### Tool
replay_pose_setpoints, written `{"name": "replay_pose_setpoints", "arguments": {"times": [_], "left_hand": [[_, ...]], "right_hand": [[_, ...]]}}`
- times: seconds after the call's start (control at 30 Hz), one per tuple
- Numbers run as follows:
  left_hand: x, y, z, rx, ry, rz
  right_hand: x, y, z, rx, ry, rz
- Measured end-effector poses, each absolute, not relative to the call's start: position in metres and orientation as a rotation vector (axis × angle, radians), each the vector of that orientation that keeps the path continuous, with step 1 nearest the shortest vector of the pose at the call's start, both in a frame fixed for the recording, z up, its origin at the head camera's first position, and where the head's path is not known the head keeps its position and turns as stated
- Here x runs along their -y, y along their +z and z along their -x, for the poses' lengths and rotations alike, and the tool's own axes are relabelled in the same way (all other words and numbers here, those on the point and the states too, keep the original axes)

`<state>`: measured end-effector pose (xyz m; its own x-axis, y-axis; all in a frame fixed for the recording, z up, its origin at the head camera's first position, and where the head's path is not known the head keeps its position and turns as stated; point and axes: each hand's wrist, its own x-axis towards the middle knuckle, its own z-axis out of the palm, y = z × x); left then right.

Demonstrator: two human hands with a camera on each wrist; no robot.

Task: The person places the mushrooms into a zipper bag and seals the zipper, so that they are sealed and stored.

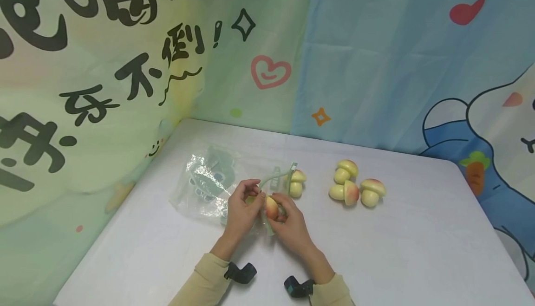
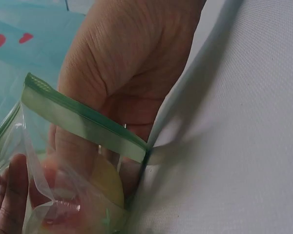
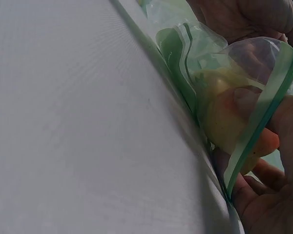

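A clear zip bag [image 1: 205, 208] with a green print lies on the white table, its mouth held up between both hands. My left hand [image 1: 242, 211] pinches the bag's edge near its green zip strip [image 2: 88, 122]. My right hand [image 1: 294, 227] grips a yellow toy mushroom with a reddish cap [image 1: 272, 207] at the bag's mouth. In the right wrist view, the thumb [image 3: 246, 100] presses on the mushroom, with its fingers below. Plastic covers part of the mushroom in the left wrist view. Another toy mushroom [image 1: 296, 189] stands just beyond the bag's opening.
Three more toy mushrooms sit in a cluster to the right: one upright at the back [image 1: 346, 170], one on its side [image 1: 344, 193], and one upright at the right [image 1: 371, 192]. Printed cloth [image 1: 376, 64] hangs behind and left of the table [image 1: 397, 250].
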<state>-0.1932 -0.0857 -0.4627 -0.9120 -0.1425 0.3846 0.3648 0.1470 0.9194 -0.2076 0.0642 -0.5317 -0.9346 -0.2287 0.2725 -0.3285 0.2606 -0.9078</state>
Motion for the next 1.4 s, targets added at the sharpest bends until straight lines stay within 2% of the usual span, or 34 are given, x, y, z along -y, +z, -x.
{"name": "replay_pose_setpoints", "arguments": {"times": [0.4,0.67,1.03,1.13,1.4], "left_hand": [[0.088,-0.465,0.194,2.053,-1.768,0.221],[0.091,-0.465,0.193,2.022,-1.78,0.136],[0.095,-0.463,0.197,1.909,-1.759,0.013],[0.096,-0.464,0.199,1.9,-1.746,0.006],[0.097,-0.464,0.197,1.905,-1.762,0.013]], "right_hand": [[-0.065,-0.531,0.207,2.467,1.714,-0.556],[-0.076,-0.528,0.212,2.283,1.781,-0.335],[-0.096,-0.509,0.218,2.113,1.654,-0.089],[-0.101,-0.517,0.228,2.147,1.591,-0.063],[-0.108,-0.506,0.251,2.468,1.399,0.008]]}}
